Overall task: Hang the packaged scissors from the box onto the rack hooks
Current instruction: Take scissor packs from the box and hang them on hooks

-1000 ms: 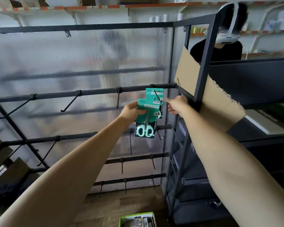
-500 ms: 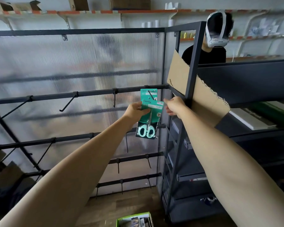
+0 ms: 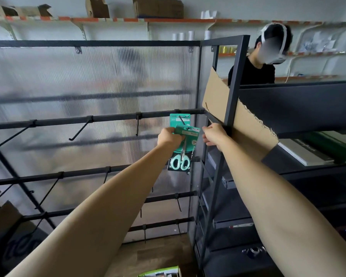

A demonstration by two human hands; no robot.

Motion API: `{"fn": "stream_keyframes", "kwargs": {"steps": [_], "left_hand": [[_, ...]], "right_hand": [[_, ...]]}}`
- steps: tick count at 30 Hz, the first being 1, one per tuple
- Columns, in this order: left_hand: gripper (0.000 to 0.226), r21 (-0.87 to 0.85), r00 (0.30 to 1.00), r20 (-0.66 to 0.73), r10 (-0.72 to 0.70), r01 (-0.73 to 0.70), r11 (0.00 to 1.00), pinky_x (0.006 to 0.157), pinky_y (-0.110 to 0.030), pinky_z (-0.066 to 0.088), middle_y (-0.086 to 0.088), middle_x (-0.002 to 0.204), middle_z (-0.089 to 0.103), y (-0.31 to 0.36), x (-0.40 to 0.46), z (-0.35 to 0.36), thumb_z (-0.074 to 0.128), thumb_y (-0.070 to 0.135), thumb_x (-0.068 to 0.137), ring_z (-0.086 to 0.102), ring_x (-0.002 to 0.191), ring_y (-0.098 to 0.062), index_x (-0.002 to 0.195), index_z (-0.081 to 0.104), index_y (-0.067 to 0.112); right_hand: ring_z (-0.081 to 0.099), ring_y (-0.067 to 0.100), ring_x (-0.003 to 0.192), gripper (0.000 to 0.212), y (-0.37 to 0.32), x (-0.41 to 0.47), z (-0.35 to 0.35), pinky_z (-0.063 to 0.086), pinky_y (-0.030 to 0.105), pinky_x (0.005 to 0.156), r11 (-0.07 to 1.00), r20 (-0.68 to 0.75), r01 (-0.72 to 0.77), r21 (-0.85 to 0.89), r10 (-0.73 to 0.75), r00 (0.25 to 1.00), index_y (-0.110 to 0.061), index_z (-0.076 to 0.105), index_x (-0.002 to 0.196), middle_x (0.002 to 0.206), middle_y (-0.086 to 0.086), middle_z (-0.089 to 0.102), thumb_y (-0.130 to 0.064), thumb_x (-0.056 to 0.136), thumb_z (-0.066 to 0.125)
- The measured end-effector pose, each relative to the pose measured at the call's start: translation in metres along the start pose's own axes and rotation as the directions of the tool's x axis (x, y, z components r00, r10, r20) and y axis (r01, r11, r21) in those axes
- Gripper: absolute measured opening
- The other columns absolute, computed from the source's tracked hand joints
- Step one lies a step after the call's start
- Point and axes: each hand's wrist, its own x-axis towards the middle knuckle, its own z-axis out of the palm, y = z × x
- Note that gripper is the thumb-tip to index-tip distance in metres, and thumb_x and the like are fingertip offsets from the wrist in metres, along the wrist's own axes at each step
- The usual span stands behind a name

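Box (image 3: 160,272) cut off by bottom edge, contents unreadable. Left hand (image 3: 171,137) covers front scissors pack (image 3: 185,149) upper left corner; pack print too small to read. Shapes behind ribbed panel (image 3: 92,80) blurred.

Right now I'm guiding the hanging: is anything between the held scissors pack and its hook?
One pack already hangs on that hook, behind the held pack. The hook's front end looks free. Left hand grips the pack.
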Motion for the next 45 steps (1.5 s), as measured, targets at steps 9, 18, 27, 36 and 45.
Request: {"fn": "stream_keyframes", "kwargs": {"steps": [9, 18, 27, 36, 45], "left_hand": [[0.027, -0.066, 0.995, -0.086, -0.052, 0.046, 0.997, 0.079, -0.036, 0.060, -0.001, 0.101, 0.070, -0.004, 0.024, 0.016, 0.062, 0.012, 0.091, 0.068, 0.088, -0.020, 0.116, 0.065, 0.021], [0.021, -0.033, 0.987, -0.137, -0.079, 0.075, 0.997, 0.075, -0.031, 0.059, 0.001, 0.092, 0.070, 0.004, 0.051, 0.014, 0.059, 0.011, 0.086, 0.068, 0.082, -0.017, 0.101, 0.070, 0.021], [0.010, -0.097, 0.965, -0.192, -0.179, 0.163, 0.982, 0.073, -0.035, 0.060, -0.004, 0.086, 0.068, 0.006, 0.066, 0.022, 0.058, 0.007, 0.086, 0.067, 0.075, -0.021, 0.086, 0.066, 0.015], [0.022, 0.043, 0.982, -0.120, -0.147, 0.153, 0.987, 0.050, -0.024, 0.048, -0.012, 0.096, 0.068, -0.003, 0.067, 0.006, 0.059, 0.010, 0.088, 0.054, 0.063, -0.015, 0.108, 0.065, 0.006], [0.023, 0.309, 0.989, -0.094, -0.117, 0.141, 0.941, 0.063, -0.031, 0.055, -0.013, 0.090, 0.067, -0.034, 0.044, -0.015, 0.046, 0.008, 0.092, 0.064, 0.076, -0.026, 0.104, 0.063, -0.001]], "right_hand": [[0.061, 0.024, 0.076, 0.026, 0.008, 0.012, 0.008, 0.058, 0.041, 0.080, 0.996, 0.044, 0.044, -0.082, -0.040, 0.998, -0.016, 0.049, 0.077, 0.084, 0.012, 0.062, -0.026, 0.101, 0.050], [0.063, 0.025, 0.079, 0.014, 0.013, 0.024, 0.015, 0.058, 0.040, 0.076, 0.997, 0.119, 0.062, -0.045, -0.056, 0.991, -0.013, 0.057, 0.087, 0.091, 0.016, 0.068, -0.022, 0.097, 0.052], [0.053, 0.024, 0.069, 0.017, 0.032, 0.032, 0.028, 0.044, 0.039, 0.065, 0.999, 0.168, 0.014, -0.043, -0.006, 0.986, -0.014, 0.052, 0.078, 0.079, 0.012, 0.059, -0.026, 0.091, 0.056], [0.023, 0.015, 0.045, 0.039, 0.043, 0.015, 0.039, 0.017, 0.030, 0.046, 1.000, 0.215, -0.008, -0.020, 0.012, 0.977, -0.025, 0.025, 0.058, 0.053, -0.001, 0.023, -0.004, 0.085, 0.044], [0.028, 0.018, 0.046, 0.038, 0.055, -0.013, 0.050, 0.024, 0.028, 0.045, 0.997, 0.240, -0.007, -0.080, 0.027, 0.970, -0.024, 0.027, 0.054, 0.055, 0.003, 0.028, -0.005, 0.083, 0.043]]}}
